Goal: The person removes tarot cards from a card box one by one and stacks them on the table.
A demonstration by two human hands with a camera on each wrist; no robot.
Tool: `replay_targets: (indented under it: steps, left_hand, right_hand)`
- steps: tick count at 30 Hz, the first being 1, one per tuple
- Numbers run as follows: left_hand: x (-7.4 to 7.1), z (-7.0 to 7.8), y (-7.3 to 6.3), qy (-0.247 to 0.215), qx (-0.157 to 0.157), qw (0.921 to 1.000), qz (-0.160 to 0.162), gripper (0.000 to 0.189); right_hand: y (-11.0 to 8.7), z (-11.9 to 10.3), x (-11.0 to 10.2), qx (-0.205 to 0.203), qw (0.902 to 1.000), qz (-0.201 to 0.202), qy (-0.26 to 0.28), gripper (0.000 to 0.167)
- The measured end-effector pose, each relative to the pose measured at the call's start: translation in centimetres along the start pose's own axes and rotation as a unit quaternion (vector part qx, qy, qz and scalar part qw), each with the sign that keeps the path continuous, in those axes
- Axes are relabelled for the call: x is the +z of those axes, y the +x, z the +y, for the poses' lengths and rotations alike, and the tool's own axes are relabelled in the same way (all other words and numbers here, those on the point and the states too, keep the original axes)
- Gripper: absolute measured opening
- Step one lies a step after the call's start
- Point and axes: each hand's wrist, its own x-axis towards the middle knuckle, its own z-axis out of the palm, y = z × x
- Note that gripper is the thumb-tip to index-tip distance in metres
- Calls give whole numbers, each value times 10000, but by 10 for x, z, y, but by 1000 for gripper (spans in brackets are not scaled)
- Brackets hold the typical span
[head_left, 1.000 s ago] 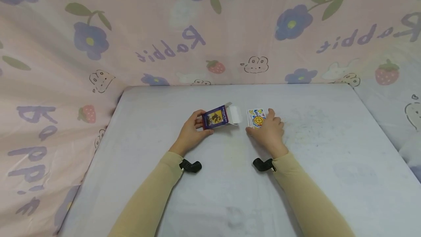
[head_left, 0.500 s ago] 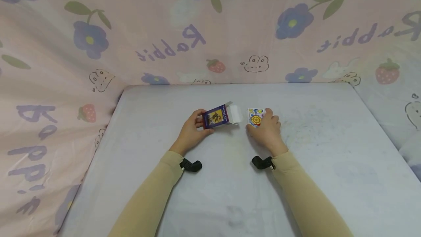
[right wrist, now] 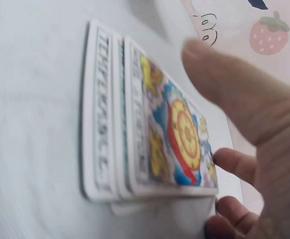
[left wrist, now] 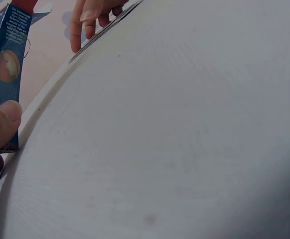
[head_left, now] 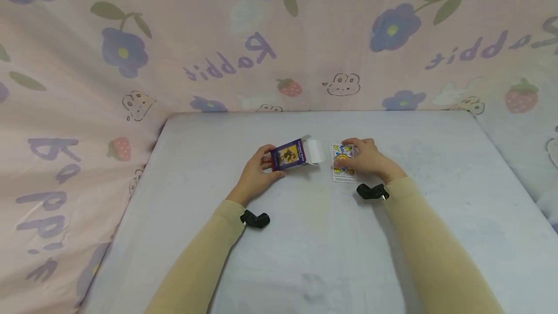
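Observation:
My left hand [head_left: 256, 178] grips a dark blue tarot card box [head_left: 288, 155], thumb on its near edge and fingers at its far side. The box's white flap [head_left: 315, 152] stands out at its right end. In the left wrist view the thumb [left wrist: 3, 124] presses the box's printed side. Right of the box lies a face-up stack of tarot cards [head_left: 344, 178], wheel card on top, a Temperance card sticking out below. My right hand [head_left: 369, 158] is over the stack, its thumb [right wrist: 209, 69] raised above the top card and its fingers at the stack's edge.
Both hands work over a white-covered table [head_left: 305, 246]. A pink curtain [head_left: 174, 38] printed with flowers, strawberries and rabbits closes off the back and sides. Black camera mounts [head_left: 256, 219] stick out from both cuffs.
My right hand has swung round to the right side of the cards, its wrist moving outward and up, uncovering the stack's near end. The left hand keeps its hold on the box.

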Motion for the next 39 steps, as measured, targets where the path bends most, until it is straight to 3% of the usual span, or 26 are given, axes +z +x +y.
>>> replay_targets:
  steps: [4, 10, 17, 20, 26, 39]
  left_hand:
    - [-1, 0, 1, 36, 42, 10000, 51, 72]
    - [0, 1, 1, 13, 52, 10000, 9, 73]
    - [1, 4, 0, -24, 30, 10000, -16, 73]
    - [0, 5, 0, 3, 40, 10000, -33, 73]
    - [1, 6, 2, 18, 66, 10000, -67, 74]
    - [2, 1, 0, -19, -18, 10000, 8, 73]
  right_hand:
    - [3, 2, -5, -136, 9995, -273, -36, 96]
    - [2, 4, -6, -252, 9994, -248, -22, 95]
    - [-7, 11, -14, -752, 9908, -604, -945, 133]
    - [-9, 12, -15, -882, 9849, -711, -1309, 140]
    - [-10, 14, -14, -1037, 9806, -567, -1564, 133]
    - [-5, 22, -7, -1052, 9857, -367, -1266, 120]
